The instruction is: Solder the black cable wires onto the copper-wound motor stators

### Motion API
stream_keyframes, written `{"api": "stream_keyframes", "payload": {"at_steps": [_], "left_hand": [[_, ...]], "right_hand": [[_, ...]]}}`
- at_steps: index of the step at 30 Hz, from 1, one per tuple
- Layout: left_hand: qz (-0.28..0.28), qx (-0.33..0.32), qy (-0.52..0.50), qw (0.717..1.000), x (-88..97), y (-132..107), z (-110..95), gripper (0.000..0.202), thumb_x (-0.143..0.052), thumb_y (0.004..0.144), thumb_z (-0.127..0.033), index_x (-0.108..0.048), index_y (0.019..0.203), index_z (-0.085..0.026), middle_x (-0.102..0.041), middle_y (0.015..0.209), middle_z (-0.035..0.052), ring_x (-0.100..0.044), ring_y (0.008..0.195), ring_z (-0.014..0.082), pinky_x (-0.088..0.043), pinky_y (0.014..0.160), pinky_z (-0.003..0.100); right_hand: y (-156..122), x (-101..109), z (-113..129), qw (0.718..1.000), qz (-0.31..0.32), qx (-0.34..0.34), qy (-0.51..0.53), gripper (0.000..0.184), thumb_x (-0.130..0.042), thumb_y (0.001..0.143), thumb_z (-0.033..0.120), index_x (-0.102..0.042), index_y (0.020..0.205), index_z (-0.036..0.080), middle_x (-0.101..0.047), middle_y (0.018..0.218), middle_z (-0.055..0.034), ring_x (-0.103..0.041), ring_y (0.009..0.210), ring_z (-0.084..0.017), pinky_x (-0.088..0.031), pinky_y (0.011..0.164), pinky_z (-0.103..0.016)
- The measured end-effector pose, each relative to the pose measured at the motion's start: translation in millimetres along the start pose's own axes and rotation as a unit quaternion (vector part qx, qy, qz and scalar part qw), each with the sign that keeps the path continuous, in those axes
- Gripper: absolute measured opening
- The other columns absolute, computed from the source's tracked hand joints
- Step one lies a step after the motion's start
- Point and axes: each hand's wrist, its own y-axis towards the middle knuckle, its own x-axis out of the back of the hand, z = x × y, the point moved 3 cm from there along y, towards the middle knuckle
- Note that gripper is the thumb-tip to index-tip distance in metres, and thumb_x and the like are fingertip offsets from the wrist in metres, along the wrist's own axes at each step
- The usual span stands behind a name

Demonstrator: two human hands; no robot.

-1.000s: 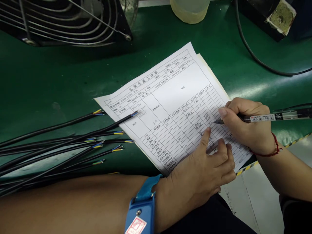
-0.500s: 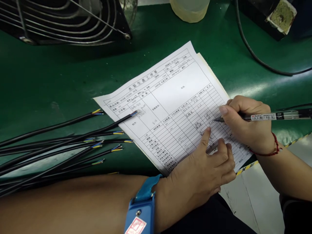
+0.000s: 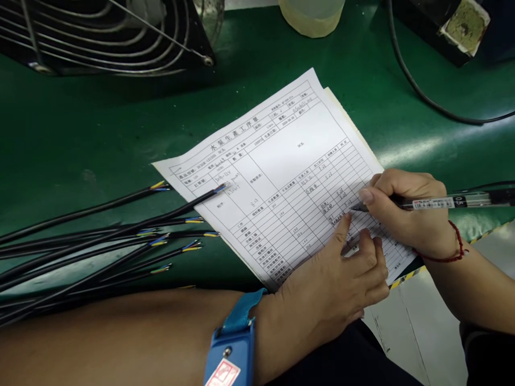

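Cables (image 3: 120, 229) left, one apparently over form (image 3: 289, 155)

A: Left hand (image 3: 336, 279), what's worn?
B: Blue wristband (image 3: 237, 338): fabric strap (image 3: 242, 311), boxy housing (image 3: 240, 360). Metal stud (image 3: 227, 351) on the wristband's housing, red-and-white sticker (image 3: 223, 373) too.
A: Right hand (image 3: 414, 209)?
B: Thin red beaded-looking bracelet (image 3: 460, 244), well right of the wristband.
A: Clothing?
B: Dark, near-black legwear (image 3: 346, 359) right of the wristband. More dark cloth (image 3: 485, 354) farther right of it; sleeve or trousers, can't tell.

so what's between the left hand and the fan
In the head view, from the left hand: the printed form it rests on, then green tabletop up to the fan. One black cable overlaps the form's left edge.
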Motion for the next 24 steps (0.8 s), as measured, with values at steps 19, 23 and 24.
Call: {"api": "stream_keyframes", "payload": {"at_steps": [19, 23, 24], "left_hand": [[-0.004, 0.004, 0.001, 1.0, 0.3, -0.6, 0.4, 0.045, -0.045, 0.1, -0.046, -0.059, 0.138, -0.026, -0.054, 0.148, 0.0076, -0.046, 0.131, 0.0333, -0.04, 0.109, 0.064], [-0.003, 0.006, 0.0, 1.0, 0.0, -1.1, 1.0, 0.045, -0.045, 0.1, -0.047, -0.059, 0.138, -0.027, -0.054, 0.148, 0.0075, -0.046, 0.131, 0.033, -0.041, 0.108, 0.063], [-0.003, 0.006, 0.0, 1.0, 0.0, -1.2, 0.9, 0.045, -0.045, 0.1, -0.047, -0.059, 0.137, -0.027, -0.053, 0.148, 0.0074, -0.046, 0.131, 0.0329, -0.041, 0.108, 0.063]], "right_hand": [[1.4, 1.6, 0.2, 1.0, -0.009, -0.008, -0.025, 0.039, -0.064, 0.088, 0.015, -0.041, 0.057, 0.021, -0.04, 0.049, 0.0063, -0.035, 0.044, -0.006, -0.028, 0.038, -0.022], [1.4, 2.5, -0.3, 0.999, -0.018, -0.008, -0.026, 0.039, -0.064, 0.088, 0.014, -0.04, 0.057, 0.02, -0.038, 0.049, 0.0067, -0.032, 0.044, -0.006, -0.026, 0.037, -0.022], [1.1, 2.6, -0.3, 1.0, -0.016, -0.008, -0.025, 0.039, -0.064, 0.088, 0.014, -0.04, 0.057, 0.02, -0.037, 0.049, 0.007, -0.031, 0.044, -0.005, -0.025, 0.038, -0.022]]}}
